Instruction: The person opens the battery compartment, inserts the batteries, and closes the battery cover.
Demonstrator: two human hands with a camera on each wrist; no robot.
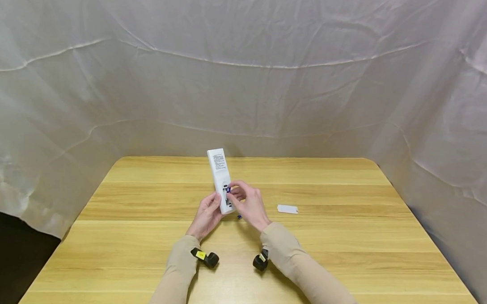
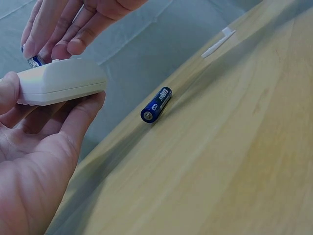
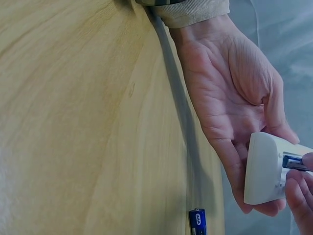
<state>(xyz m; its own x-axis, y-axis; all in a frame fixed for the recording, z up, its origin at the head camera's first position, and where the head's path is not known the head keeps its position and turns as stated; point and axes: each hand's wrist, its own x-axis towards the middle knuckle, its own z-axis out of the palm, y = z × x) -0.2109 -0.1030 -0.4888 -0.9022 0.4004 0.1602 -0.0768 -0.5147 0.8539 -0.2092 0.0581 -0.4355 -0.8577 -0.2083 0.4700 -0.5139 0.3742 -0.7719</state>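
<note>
Head view: the left hand [image 1: 207, 217] grips the white remote [image 1: 218, 176], and here's the right hand [image 1: 251, 206], pinching a blue battery [image 1: 228, 189] at the remote's open slot [image 1: 228, 202]. The cover [image 1: 287, 209] lies right of the remote. Left wrist: a second battery [image 2: 156, 105] rests on the table [image 2: 220, 161], below the remote. Right wrist: the pinched battery's at the remote's slot; how deep, I can't tell.

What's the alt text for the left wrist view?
A left hand holds a white remote while a right hand pinches a blue battery, partly hidden, at the remote's upper side. A second battery, also blue, lies on a wooden table, with a thin white cover farther from the camera.
</note>
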